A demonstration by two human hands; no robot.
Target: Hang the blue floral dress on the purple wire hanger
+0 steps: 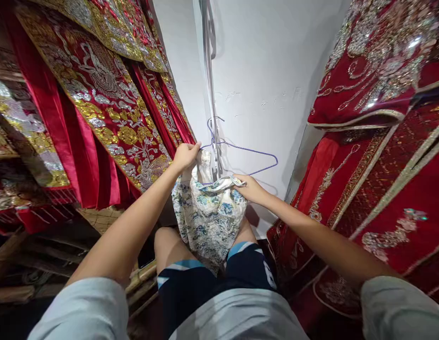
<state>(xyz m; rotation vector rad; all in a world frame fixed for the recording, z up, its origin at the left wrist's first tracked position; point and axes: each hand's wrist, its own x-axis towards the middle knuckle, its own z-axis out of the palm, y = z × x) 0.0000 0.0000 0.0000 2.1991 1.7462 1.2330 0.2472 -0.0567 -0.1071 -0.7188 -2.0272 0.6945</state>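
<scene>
Two bare hands are working in front of a white wall (269, 56) in the head view. The left hand (186, 157) is pinching the left side of a thin purple hanger (248, 149), with its thumb and fingers pressing together there. Cloth is sitting right under those fingers, but I cannot tell how much of it they are gripping. The right hand (253, 189) is squeezing the neck edge of a flowery top (212, 222), with the thumb lying on the cloth and the fingers tucking behind it.

The flowery top is hanging between the two arms, just above the person's lap. It is showing blue and green flowers on white. The hanger's left part is going into the top, while its right part is sticking out bare above the right hand. Its hook is pointing up, in front of a shiny metal pole (207, 71).

On the left, red cloth (109, 108) is hanging with gold and silver flowers on it. On the right, a red dress (382, 71) is hanging with lots of sparkly beads. Low on the left, wooden sticks (145, 278) are lying in rows. The person is wearing dark shorts (186, 293) with blue and white edges.
</scene>
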